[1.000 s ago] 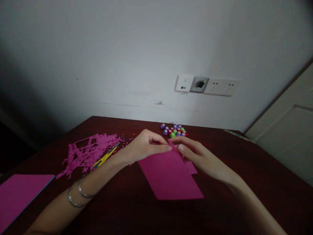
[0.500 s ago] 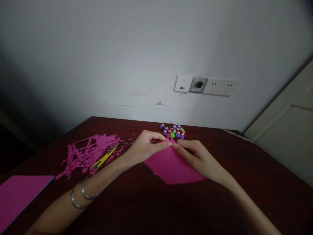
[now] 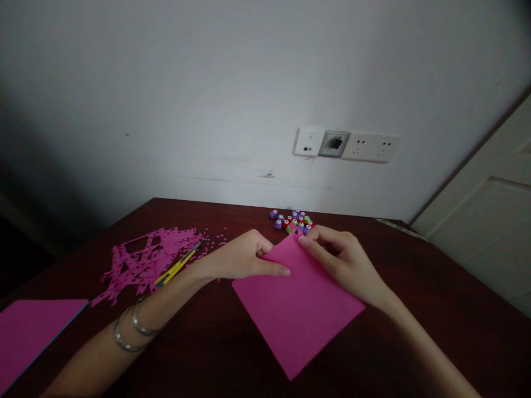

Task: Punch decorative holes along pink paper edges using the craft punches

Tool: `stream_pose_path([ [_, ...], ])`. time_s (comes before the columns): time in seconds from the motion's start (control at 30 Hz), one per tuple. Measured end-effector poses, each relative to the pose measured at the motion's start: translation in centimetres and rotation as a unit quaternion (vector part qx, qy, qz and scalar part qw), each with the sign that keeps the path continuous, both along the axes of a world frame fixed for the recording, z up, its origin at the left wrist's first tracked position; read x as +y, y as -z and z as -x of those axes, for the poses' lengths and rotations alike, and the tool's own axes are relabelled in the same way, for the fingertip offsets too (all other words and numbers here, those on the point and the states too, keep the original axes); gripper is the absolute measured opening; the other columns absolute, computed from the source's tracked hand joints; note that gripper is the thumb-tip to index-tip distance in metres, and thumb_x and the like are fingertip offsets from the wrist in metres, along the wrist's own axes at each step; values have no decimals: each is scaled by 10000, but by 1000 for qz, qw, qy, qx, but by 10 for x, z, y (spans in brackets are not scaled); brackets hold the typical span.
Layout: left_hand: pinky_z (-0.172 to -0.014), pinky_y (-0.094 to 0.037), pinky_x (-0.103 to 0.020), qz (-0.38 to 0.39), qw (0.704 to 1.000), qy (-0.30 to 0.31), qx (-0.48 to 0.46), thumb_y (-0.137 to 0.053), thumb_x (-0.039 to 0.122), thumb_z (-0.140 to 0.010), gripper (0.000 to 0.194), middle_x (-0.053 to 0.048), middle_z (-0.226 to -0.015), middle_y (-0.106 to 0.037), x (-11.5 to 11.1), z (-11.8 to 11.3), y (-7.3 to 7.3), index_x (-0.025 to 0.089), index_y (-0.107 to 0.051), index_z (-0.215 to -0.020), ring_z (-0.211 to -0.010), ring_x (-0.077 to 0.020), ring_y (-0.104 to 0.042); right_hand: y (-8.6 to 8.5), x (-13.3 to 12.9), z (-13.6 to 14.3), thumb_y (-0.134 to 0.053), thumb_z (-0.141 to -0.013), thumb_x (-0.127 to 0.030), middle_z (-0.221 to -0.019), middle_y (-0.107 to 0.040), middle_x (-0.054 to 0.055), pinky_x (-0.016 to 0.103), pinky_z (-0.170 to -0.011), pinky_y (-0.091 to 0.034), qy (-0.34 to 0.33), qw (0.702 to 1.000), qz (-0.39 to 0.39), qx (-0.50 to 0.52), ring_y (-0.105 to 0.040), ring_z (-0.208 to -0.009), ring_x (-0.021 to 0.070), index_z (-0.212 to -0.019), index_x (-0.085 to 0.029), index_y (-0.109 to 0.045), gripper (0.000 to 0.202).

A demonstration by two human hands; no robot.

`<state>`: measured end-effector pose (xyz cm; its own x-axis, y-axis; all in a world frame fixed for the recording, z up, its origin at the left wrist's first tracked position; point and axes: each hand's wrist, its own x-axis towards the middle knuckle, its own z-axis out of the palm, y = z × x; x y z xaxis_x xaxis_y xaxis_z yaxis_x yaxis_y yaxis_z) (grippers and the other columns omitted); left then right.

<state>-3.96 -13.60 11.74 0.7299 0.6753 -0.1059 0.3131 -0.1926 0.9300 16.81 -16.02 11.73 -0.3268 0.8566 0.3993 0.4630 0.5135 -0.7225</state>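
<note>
A square pink craft sheet (image 3: 301, 309) is held up over the table, one corner towards me. My left hand (image 3: 249, 257) is closed on its upper left edge, thumb flat on the near face and the other fingers curled behind. Near the top corner my right hand (image 3: 344, 257) pinches the sheet between thumb and fingers. That corner has a small cut-out hole. Just behind it sit several small purple, green and red pieces (image 3: 279, 224) with white round tops, partly hidden by the sheet and my right hand.
To the left, a heap of perforated pink scraps (image 3: 143, 260) lies with a yellow utility knife (image 3: 176, 268) and tiny pink cut-outs (image 3: 212, 241). A larger pink sheet (image 3: 37, 326) is at the table's left edge. A wall (image 3: 207, 110) with sockets (image 3: 371, 147) stands behind.
My left hand has slid from the top corner down the sheet's left edge. The sheet has tilted up, showing its full square face. My right hand stays near the corner.
</note>
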Motion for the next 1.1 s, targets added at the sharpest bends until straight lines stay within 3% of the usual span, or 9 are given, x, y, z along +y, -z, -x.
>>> stream_pose_path([
  [0.2,-468,-404,-190,4,1000,-11,-4,-649,444,-704,323,-31,-651,-644,0,1,-2,122,-664,-733,-509,-88,-544,0,0,0,-473,-861,-406,-546,-387,-42,227,-448,-236,23,998,-2,58,-318,-489,82,-610,-181,-483,338],
  [0.47,-456,-401,-187,5,999,-33,-5,-652,446,-701,332,-39,-650,-645,1,3,-3,117,-663,-734,-516,-94,-553,-4,-1,-8,-436,-871,-459,-603,-455,-27,208,-424,-264,-20,996,82,-2,-388,-500,82,-689,-185,-485,333],
  [0.73,-486,-429,-199,16,999,-45,-21,-666,442,-689,339,-57,-696,-661,2,4,-3,113,-669,-769,-552,-107,-575,-6,3,-21,-411,-894,-385,-579,-448,-29,235,-468,-272,-26,995,-3,-94,-379,-509,83,-601,-183,-450,358],
  [1.1,-469,-418,-185,14,998,-54,-33,-664,440,-689,355,-51,-686,-658,2,4,-5,108,-675,-816,-535,-96,-568,-3,3,-17,-411,-900,-364,-593,-498,-9,254,-516,-303,21,994,-71,-85,-410,-547,102,-625,-182,-498,341],
])
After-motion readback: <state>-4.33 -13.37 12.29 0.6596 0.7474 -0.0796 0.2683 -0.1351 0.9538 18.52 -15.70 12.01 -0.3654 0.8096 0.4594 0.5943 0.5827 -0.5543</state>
